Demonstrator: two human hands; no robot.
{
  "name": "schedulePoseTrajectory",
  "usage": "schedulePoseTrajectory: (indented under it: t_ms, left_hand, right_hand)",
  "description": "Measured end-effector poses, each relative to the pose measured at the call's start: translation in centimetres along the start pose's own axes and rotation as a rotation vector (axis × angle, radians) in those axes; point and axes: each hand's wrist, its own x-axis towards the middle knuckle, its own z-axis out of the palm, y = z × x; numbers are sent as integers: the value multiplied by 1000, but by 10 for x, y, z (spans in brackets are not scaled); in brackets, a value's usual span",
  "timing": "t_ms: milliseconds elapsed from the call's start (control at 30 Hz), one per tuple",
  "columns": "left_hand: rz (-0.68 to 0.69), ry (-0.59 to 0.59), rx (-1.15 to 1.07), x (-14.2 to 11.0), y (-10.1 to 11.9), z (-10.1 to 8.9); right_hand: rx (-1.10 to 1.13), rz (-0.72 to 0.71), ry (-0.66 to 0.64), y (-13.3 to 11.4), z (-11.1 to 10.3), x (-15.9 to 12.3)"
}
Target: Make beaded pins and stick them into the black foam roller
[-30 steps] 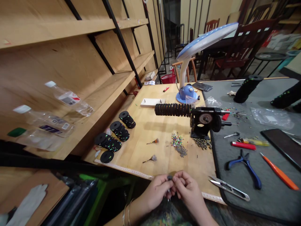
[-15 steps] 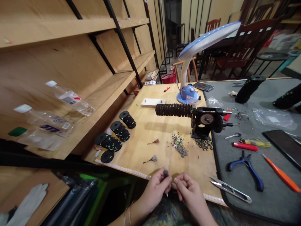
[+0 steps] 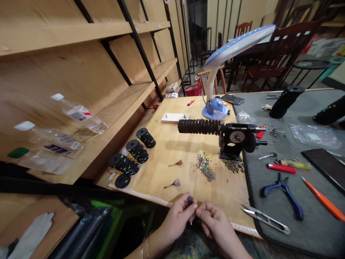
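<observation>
At the table's front edge, my left hand is closed round a small dark piece with a rounded top; a pale tip pokes out below the fingers. What kind of piece it is I cannot make out. My right hand is closed in a pinch, its fingertips touching or nearly touching the left ones. Whatever lies between those fingers is too small to see. Just beyond the hands are a small grey-tufted bundle, an orange-tufted one, a heap of coloured beads and small grey metal bits.
A black hand-cranked winder carries a row of black foam discs. Foam spools stand left. On the grey mat lie blue pliers, thread snips and an orange-handled tool. A blue lamp stands behind.
My right hand has moved slightly left, closing the gap to my left fingertips. My left hand has stayed nearly still, holding the dark piece.
</observation>
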Motion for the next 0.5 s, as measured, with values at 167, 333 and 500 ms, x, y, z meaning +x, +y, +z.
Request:
schedulePoseTrajectory:
  t_ms: [167, 333, 500]
  left_hand:
    - [-1, -15, 30, 0, 3, 0]
    - [-1, -16, 23, 0, 3, -1]
    - [2, -9, 21, 0, 4, 0]
  right_hand:
    - [-4, 10, -7, -2, 0, 0]
    - [8, 10, -5, 1, 0, 0]
    - [4, -7, -9, 3, -1, 0]
